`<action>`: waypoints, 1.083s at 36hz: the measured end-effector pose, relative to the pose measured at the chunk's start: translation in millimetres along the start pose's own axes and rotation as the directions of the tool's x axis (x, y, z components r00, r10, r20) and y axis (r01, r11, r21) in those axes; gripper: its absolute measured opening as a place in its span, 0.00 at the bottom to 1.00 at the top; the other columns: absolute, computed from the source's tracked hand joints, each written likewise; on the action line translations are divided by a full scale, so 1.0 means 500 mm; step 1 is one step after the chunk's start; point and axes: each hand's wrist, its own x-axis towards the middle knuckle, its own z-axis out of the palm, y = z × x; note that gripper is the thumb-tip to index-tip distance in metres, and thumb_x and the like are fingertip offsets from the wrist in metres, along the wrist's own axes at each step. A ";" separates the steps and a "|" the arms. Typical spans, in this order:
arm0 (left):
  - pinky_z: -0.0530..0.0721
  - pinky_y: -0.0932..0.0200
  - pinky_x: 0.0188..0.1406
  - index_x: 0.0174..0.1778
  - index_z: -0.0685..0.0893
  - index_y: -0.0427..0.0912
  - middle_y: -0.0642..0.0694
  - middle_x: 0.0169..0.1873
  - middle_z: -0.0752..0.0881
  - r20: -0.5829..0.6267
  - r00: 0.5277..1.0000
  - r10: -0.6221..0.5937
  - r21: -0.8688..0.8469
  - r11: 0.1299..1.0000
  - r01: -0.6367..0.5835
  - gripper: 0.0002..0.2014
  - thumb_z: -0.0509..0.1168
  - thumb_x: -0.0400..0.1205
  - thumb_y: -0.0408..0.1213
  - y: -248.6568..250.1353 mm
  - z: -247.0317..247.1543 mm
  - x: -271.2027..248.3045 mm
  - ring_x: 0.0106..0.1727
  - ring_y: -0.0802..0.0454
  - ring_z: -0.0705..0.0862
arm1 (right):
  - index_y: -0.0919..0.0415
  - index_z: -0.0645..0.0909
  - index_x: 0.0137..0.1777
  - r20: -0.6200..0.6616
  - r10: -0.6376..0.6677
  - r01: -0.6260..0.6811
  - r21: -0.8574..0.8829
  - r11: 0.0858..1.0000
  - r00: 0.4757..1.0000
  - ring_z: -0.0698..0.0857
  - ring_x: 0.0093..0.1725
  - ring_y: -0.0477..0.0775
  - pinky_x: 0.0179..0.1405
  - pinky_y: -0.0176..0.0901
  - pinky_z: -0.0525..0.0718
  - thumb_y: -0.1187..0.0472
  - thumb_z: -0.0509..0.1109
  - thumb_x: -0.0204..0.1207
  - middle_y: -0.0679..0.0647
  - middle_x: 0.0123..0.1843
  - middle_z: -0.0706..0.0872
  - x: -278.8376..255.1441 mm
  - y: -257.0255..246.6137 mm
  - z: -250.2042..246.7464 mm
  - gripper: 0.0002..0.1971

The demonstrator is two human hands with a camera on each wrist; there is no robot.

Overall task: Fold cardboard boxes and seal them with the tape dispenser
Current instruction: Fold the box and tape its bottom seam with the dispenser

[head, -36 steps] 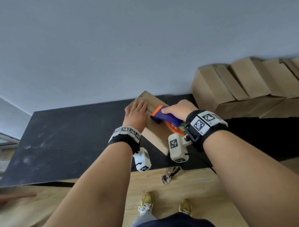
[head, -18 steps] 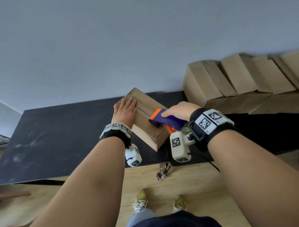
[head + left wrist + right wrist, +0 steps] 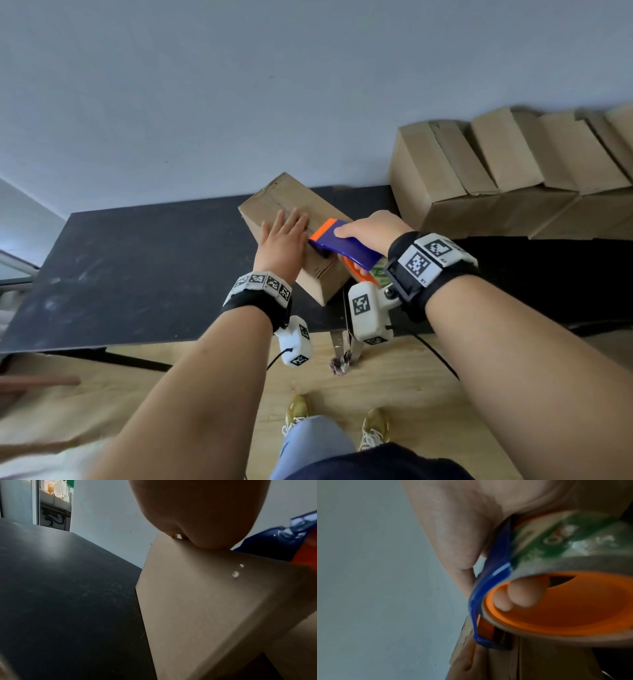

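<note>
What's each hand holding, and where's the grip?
Right hand: tape dispenser, fingers inside its orange roll core. Left hand: nothing, flat on the box top.

Your cardboard box sits closed on the black table, turned at an angle, top seam running lengthwise; your blue-and-orange tape dispenser rests nose-down on the box top, its roll with green print hanging past the near edge.
</note>
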 end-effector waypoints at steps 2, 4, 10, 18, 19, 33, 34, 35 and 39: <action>0.42 0.46 0.83 0.85 0.51 0.52 0.55 0.85 0.49 0.031 0.999 0.010 0.000 1.000 -0.010 0.24 0.40 0.91 0.43 -0.004 0.000 -0.001 0.85 0.49 0.43 | 0.60 0.79 0.44 -0.001 0.006 -0.006 0.012 1.000 1.000 0.90 0.46 0.63 0.57 0.58 0.88 0.45 0.77 0.68 0.60 0.49 0.89 -0.002 0.004 0.001 0.18; 0.41 0.46 0.83 0.85 0.50 0.52 0.55 0.85 0.48 0.051 0.998 0.023 -0.009 1.000 -0.023 0.24 0.40 0.91 0.44 -0.006 -0.003 -0.001 0.85 0.50 0.42 | 0.61 0.80 0.46 -0.004 0.015 -0.014 0.033 0.999 1.000 0.91 0.45 0.64 0.55 0.58 0.89 0.45 0.77 0.68 0.61 0.48 0.90 -0.003 0.007 0.003 0.19; 0.40 0.43 0.82 0.84 0.50 0.55 0.53 0.85 0.48 0.046 0.997 0.054 0.023 0.998 -0.055 0.24 0.38 0.90 0.44 -0.007 -0.002 0.000 0.85 0.48 0.43 | 0.62 0.81 0.46 -0.018 0.038 -0.037 0.054 0.998 0.999 0.91 0.43 0.63 0.53 0.59 0.90 0.45 0.78 0.65 0.61 0.45 0.90 0.004 0.007 0.009 0.21; 0.36 0.39 0.81 0.85 0.50 0.54 0.58 0.84 0.48 0.080 0.995 0.059 0.002 0.998 -0.059 0.24 0.37 0.90 0.46 -0.008 0.000 0.004 0.85 0.51 0.41 | 0.64 0.82 0.51 -0.042 0.082 -0.077 0.109 0.991 0.996 0.91 0.43 0.61 0.53 0.57 0.90 0.41 0.79 0.62 0.60 0.45 0.90 0.004 0.022 0.018 0.28; 0.36 0.39 0.81 0.84 0.49 0.54 0.58 0.84 0.49 0.080 0.995 0.059 0.002 0.998 -0.059 0.24 0.37 0.90 0.45 -0.009 0.001 0.005 0.85 0.51 0.41 | 0.64 0.81 0.53 -0.051 0.082 -0.076 0.112 0.991 0.995 0.90 0.45 0.60 0.52 0.54 0.89 0.40 0.79 0.63 0.60 0.46 0.90 0.003 0.025 0.019 0.29; 0.35 0.41 0.82 0.84 0.52 0.56 0.60 0.84 0.50 0.105 0.994 0.016 -0.055 0.998 -0.011 0.24 0.39 0.90 0.46 -0.001 -0.006 0.005 0.85 0.50 0.41 | 0.60 0.80 0.41 -0.095 0.021 -0.010 0.112 0.994 0.995 0.87 0.39 0.53 0.38 0.42 0.81 0.43 0.77 0.69 0.55 0.40 0.88 -0.026 0.079 -0.006 0.19; 0.35 0.41 0.82 0.84 0.52 0.57 0.60 0.84 0.50 0.103 0.995 0.014 -0.058 0.998 -0.008 0.24 0.39 0.90 0.46 -0.001 -0.005 0.005 0.85 0.50 0.41 | 0.60 0.80 0.41 -0.085 0.024 -0.015 0.114 0.993 0.996 0.87 0.38 0.53 0.35 0.42 0.80 0.44 0.77 0.69 0.55 0.39 0.88 -0.033 0.087 -0.015 0.19; 0.35 0.41 0.82 0.84 0.53 0.57 0.60 0.84 0.50 0.101 0.995 0.012 -0.061 0.998 -0.006 0.24 0.39 0.90 0.46 -0.002 -0.005 0.007 0.85 0.50 0.41 | 0.61 0.80 0.42 -0.069 0.031 -0.023 0.119 0.993 0.997 0.87 0.37 0.54 0.35 0.42 0.82 0.44 0.78 0.69 0.56 0.39 0.88 -0.040 0.096 -0.024 0.19; 0.35 0.41 0.82 0.84 0.54 0.56 0.59 0.84 0.51 0.101 0.995 0.006 -0.071 0.997 0.001 0.24 0.39 0.90 0.46 0.003 -0.007 0.007 0.85 0.50 0.41 | 0.65 0.83 0.46 -0.015 0.070 -0.067 0.135 0.988 0.997 0.91 0.38 0.60 0.46 0.51 0.89 0.44 0.79 0.66 0.61 0.40 0.91 -0.056 0.135 -0.039 0.23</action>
